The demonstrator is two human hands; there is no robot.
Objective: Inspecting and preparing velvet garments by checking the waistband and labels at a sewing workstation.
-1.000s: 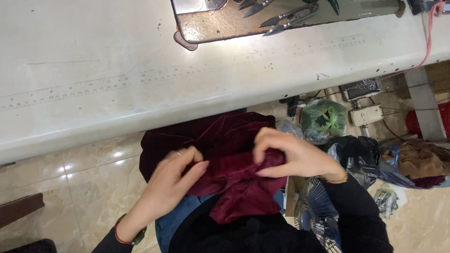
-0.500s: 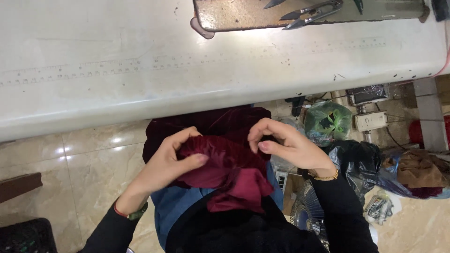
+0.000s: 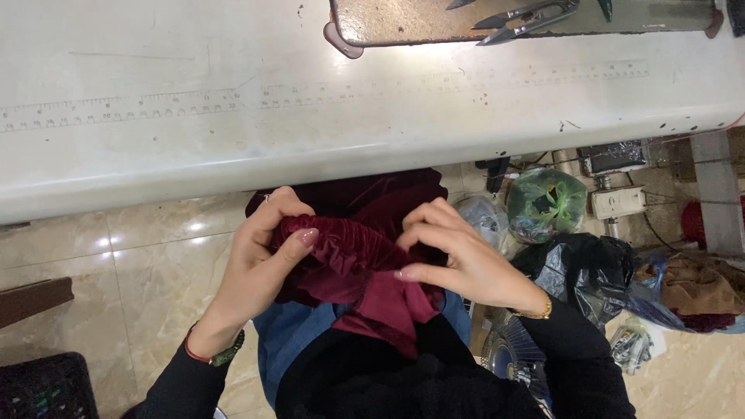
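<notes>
Head view | white table (image 3: 233, 147) above maroon cloth (image 3: 349, 256) | black bag (image 3: 597, 271) right

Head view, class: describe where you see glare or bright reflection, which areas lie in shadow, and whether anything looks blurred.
Head view: bright glare on the white table edge below the metal tray, and small reflections on the glossy floor tiles; shadow under the table around the bags; the left hand, right hand and maroon velvet cloth look fairly sharp, with little blur.
</notes>
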